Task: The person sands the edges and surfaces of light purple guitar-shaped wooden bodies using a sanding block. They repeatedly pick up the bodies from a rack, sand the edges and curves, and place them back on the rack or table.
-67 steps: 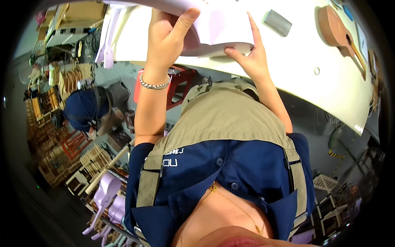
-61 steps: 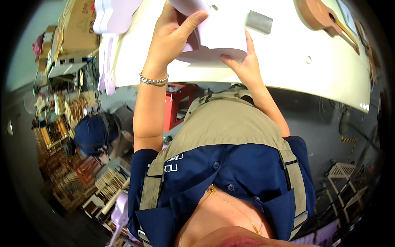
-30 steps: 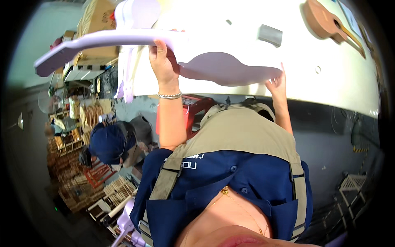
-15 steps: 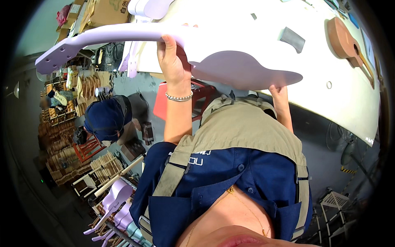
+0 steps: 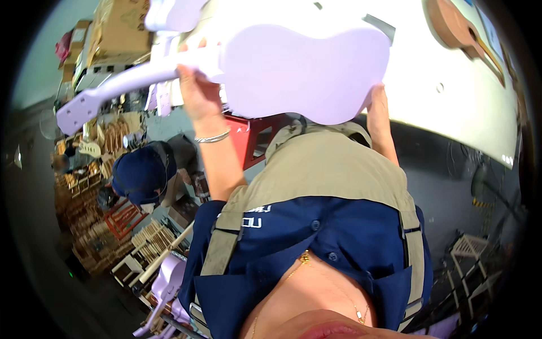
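I hold a lilac, unstrung ukulele (image 5: 305, 73) above the white table (image 5: 451, 96), its flat face turned toward me. Its neck and headstock (image 5: 84, 107) point left. My left hand (image 5: 195, 93), with a silver bracelet on the wrist, is shut on the neck where it meets the body. My right hand (image 5: 378, 110) grips the rounded lower end of the body, fingers behind the edge.
A brown wooden ukulele (image 5: 457, 28) and a grey block (image 5: 379, 25) lie on the table. A red stool (image 5: 254, 135) stands under it. Another person in a blue cap (image 5: 141, 172) sits at the left among wooden parts. More lilac ukuleles (image 5: 164, 282) lie lower left.
I lifted the ukulele off the table and turned it from edge-on to face-on. My left hand slid onto the neck and my right hand stayed at the lower end.
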A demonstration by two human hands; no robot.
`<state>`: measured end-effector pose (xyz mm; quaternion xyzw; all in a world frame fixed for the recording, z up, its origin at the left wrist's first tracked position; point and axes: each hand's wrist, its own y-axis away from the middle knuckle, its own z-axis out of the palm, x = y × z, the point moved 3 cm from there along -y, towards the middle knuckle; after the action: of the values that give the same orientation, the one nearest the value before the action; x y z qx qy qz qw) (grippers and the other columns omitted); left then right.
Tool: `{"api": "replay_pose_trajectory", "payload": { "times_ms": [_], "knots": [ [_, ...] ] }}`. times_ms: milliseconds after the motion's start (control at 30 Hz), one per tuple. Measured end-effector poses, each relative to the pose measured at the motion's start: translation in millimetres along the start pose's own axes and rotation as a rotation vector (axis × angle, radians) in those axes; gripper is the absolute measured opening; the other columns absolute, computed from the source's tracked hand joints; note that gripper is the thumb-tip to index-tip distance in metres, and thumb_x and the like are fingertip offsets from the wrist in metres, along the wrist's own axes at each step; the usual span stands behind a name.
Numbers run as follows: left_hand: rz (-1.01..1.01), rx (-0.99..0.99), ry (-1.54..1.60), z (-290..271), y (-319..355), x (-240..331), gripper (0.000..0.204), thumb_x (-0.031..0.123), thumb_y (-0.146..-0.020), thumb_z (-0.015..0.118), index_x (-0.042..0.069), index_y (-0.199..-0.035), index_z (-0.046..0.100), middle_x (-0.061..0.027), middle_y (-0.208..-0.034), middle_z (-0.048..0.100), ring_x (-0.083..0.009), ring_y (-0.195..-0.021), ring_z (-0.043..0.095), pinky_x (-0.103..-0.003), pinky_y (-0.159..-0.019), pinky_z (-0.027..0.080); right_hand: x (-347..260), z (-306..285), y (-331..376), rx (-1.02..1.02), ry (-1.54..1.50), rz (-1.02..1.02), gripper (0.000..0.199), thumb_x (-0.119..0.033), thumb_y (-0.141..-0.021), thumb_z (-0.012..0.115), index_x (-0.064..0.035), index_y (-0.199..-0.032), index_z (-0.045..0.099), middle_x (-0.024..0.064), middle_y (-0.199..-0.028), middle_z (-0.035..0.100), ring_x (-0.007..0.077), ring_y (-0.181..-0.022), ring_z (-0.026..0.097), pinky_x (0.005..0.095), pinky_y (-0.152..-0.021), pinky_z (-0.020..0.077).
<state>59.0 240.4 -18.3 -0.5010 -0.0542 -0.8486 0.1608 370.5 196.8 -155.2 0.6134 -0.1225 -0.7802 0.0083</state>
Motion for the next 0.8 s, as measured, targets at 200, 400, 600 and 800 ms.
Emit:
{"api": "replay_pose_trajectory", "payload": {
  "times_ms": [200,400,600,800],
  "knots": [
    [-0.161,0.196,0.01,-70.2,0.1,-20.0,0.05,0.026,-0.086,0.051,0.008,-0.13,0.036,-0.0122,-0.124,0.045,-0.0259,-0.113,0.045,-0.04,-0.095,0.039,-40.3,24.3,4.3,-0.153,0.066,0.0,0.09,-0.073,-0.077,0.007,-0.0083,-0.136,0.027,0.0173,-0.132,0.037,0.0295,-0.122,0.036,0.0386,-0.1,0.0274],
    [-0.16,0.217,-0.013,-78.6,13.5,-20.6,0.05,0.031,-0.088,0.047,0.008,-0.131,0.034,-0.0124,-0.125,0.045,-0.0254,-0.113,0.046,-0.04,-0.094,0.04,-56.0,33.9,8.6,-0.201,0.085,-0.009,0.092,-0.074,-0.076,0.006,-0.0078,-0.137,0.024,0.0162,-0.134,0.035,0.0277,-0.123,0.035,0.0381,-0.1,0.0281],
    [-0.099,0.192,-0.105,-57.8,25.7,-4.5,0.052,0.031,-0.09,0.045,0.008,-0.133,0.028,-0.0142,-0.13,0.041,-0.0259,-0.107,0.051,-0.038,-0.086,0.047,-29.1,31.1,0.0,-0.165,-0.138,0.097,0.085,-0.067,-0.081,0.007,-0.0038,-0.137,0.021,0.0122,-0.138,0.03,0.0234,-0.127,0.029,0.0348,-0.104,0.0219],
    [0.011,0.169,-0.132,-17.5,35.2,6.8,0.054,0.021,-0.089,0.05,0.002,-0.133,0.026,-0.0227,-0.125,0.042,-0.0342,-0.104,0.052,-0.044,-0.082,0.049,-1.1,26.4,-7.1,-0.107,-0.361,0.159,0.083,-0.064,-0.083,0.009,0.0,-0.135,0.021,0.0105,-0.136,0.033,0.023,-0.125,0.031,0.0359,-0.103,0.0233]
  ]
}}
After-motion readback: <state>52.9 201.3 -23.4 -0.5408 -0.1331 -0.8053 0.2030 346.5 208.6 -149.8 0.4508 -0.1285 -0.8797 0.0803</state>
